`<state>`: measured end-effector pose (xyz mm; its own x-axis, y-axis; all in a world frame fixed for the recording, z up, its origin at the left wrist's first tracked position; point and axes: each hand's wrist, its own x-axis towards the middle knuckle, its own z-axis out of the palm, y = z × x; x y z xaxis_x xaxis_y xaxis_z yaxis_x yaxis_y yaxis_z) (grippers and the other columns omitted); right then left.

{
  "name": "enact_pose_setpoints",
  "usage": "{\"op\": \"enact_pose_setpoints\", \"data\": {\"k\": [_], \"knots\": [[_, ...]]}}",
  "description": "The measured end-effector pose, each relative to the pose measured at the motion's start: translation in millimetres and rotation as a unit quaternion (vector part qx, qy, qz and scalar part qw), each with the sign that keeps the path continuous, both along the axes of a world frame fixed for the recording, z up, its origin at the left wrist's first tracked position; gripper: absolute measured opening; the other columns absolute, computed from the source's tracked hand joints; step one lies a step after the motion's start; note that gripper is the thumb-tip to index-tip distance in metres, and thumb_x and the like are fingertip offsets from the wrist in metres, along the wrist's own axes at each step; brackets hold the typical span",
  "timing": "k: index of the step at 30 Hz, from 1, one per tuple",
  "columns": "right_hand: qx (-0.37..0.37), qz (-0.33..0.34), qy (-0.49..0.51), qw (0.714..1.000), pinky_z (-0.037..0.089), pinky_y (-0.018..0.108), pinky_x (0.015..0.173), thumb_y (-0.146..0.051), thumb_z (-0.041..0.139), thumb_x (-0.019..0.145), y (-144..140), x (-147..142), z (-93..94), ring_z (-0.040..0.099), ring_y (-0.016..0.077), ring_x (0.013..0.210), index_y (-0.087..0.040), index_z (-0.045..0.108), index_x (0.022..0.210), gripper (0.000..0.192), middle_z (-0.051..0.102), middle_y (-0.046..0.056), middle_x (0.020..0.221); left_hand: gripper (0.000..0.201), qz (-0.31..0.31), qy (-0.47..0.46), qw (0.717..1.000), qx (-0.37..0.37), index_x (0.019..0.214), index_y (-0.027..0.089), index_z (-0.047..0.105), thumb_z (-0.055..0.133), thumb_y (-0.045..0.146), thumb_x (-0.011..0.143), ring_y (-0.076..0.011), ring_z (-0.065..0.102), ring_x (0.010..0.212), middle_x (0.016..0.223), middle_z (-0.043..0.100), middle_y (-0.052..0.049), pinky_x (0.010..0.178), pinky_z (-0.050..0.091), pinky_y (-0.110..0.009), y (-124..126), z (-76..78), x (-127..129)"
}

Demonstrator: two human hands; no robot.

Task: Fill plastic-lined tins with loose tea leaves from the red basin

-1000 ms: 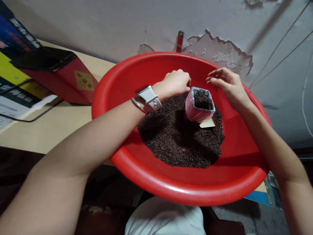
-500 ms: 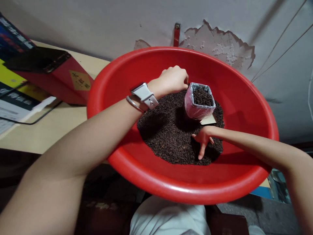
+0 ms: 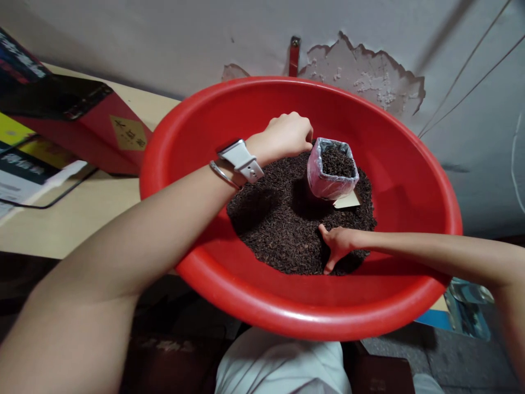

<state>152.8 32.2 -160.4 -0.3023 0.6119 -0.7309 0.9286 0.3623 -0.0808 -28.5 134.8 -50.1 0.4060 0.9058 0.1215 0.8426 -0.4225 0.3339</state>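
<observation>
Behind everything stands a grey wall (image 3: 164, 44) with a patch of peeled paint (image 3: 365, 76), and a pale wooden table (image 3: 82, 213) runs below it. On the far left of the table lie printed papers (image 3: 20, 175), and beside them a long red box (image 3: 102, 131) with a yellow label. To the right of the box a big red basin (image 3: 197, 158) takes most of the view. It holds a heap of dark loose tea leaves (image 3: 283, 230) on its bottom.

Over the left rim comes the left arm, with a white watch (image 3: 241, 160) and a thin metal bangle (image 3: 223, 175) at the wrist. The left hand (image 3: 287, 135) is curled, fingers together, and pinches the left edge of a small plastic bag (image 3: 331, 175). This bag stands upright on the heap, in the far part of the basin, open at the top and partly filled with the same dark leaves. A small beige card (image 3: 348, 201) lies just beside its base.

Nearer, the right hand (image 3: 338, 245) is pressed down into the leaves at the front edge of the heap, well apart from the bag. Its thumb (image 3: 324, 232) points away and one finger points to the front, the others are bent into the leaves, so I cannot tell if they close on something.
</observation>
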Motion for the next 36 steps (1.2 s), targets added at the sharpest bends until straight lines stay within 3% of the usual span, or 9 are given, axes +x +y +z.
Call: {"op": "enact_pose_setpoints", "data": {"k": [5,11,16,19,23,26,31,34,36], "knots": [[-0.022,-0.018,-0.032,0.999,0.045,0.039,0.103,-0.039,0.088,0.059,-12,-7,3.9,0.051,0.0384,0.13,0.004,0.005,0.155,0.134,0.051,0.033,0.137,0.038,0.007,0.026,1.0,-0.008,0.118,0.022,0.072,0.061,0.04,0.085,-0.0321,0.056,0.119,0.114,0.07,-0.009,0.1,0.04,-0.039,-4,1.9,3],[0.05,-0.065,0.035,0.996,0.048,0.04,0.093,-0.036,0.082,0.066,-17,5,-16.6,0.061,0.038,0.116,-0.007,0.024,0.151,0.107,0.062,0.025,0.124,0.038,0.01,0.02,1.0,-0.02,0.115,0.02,0.072,0.062,0.04,0.084,-0.0363,0.055,0.12,0.118,0.069,-0.011,0.1,0.04,-0.043,-3,-0.8,3],[0.047,-0.152,0.144,0.977,0.046,0.042,0.096,-0.036,0.079,0.069,-12,11,-31.8,0.06,0.0363,0.115,-0.014,0.031,0.147,0.094,0.062,0.02,0.122,0.035,-0.013,-0.045,0.998,-0.034,0.111,0.022,0.073,0.069,0.035,0.078,-0.037,0.049,0.127,0.111,0.07,-0.009,0.103,0.037,-0.041,4,-7.7,0],[0.004,-0.264,0.254,0.931,0.05,0.037,0.091,-0.028,0.075,0.069,-8,5,-36.6,0.061,0.0257,0.106,-0.02,0.035,0.144,0.086,0.063,0.01,0.115,0.033,-0.009,-0.044,0.998,-0.033,0.108,0.022,0.074,0.068,0.032,0.078,-0.0361,0.05,0.126,0.109,0.071,-0.009,0.103,0.037,-0.04,3,-8.5,1],[-0.132,-0.42,0.388,0.81,0.049,0.025,0.062,-0.021,0.066,0.071,-3,0,-39.5,0.056,0.0125,0.073,-0.025,0.033,0.145,0.081,0.059,-0.002,0.088,0.031,0.01,-0.021,0.999,-0.039,0.104,0.018,0.075,0.067,0.032,0.078,-0.035,0.055,0.119,0.11,0.071,-0.011,0.101,0.039,-0.04,-3,-3.4,5],[-0.187,-0.473,0.42,0.751,0.044,0.019,0.055,-0.018,0.067,0.067,2,-1,-38.6,0.052,0.0095,0.07,-0.026,0.038,0.142,0.08,0.055,-0.004,0.085,0.033,-0.026,-0.039,0.996,-0.078,0.104,0.018,0.075,0.065,0.034,0.078,-0.0308,0.059,0.112,0.103,0.072,-0.009,0.098,0.041,-0.037,-5,1.9,7],[-0.228,-0.503,0.465,0.692,0.056,0.028,0.07,-0.016,0.071,0.062,7,-3,-36.4,0.056,0.0144,0.097,-0.028,0.046,0.13,0.073,0.057,0.002,0.118,0.037,-0.056,0.0,0.976,-0.213,0.1,0.02,0.077,0.064,0.042,0.073,-0.029,0.065,0.096,0.083,0.072,-0.007,0.089,0.048,-0.038,6,-5.4,-1],[-0.234,-0.518,0.494,0.658,0.058,0.038,0.083,-0.019,0.072,0.064,6,-7,-36.3,0.053,0.0174,0.112,-0.027,0.05,0.118,0.059,0.053,0.003,0.128,0.035,-0.05,0.109,0.954,-0.274,0.088,0.019,0.079,0.073,0.04,0.061,-0.0345,0.066,0.091,0.07,0.069,-0.009,0.086,0.05,-0.044,16,-26.2,-8],[-0.242,-0.517,0.505,0.648,0.057,0.039,0.088,-0.023,0.072,0.067,5,-9,-35.7,0.053,0.018,0.114,-0.026,0.052,0.11,0.048,0.055,0.002,0.127,0.037,-0.086,0.141,0.941,-0.296,0.087,0.023,0.08,0.08,0.037,0.053,-0.0377,0.065,0.095,0.072,0.07,-0.009,0.087,0.05,-0.048,17,-42.7,-8]]}}
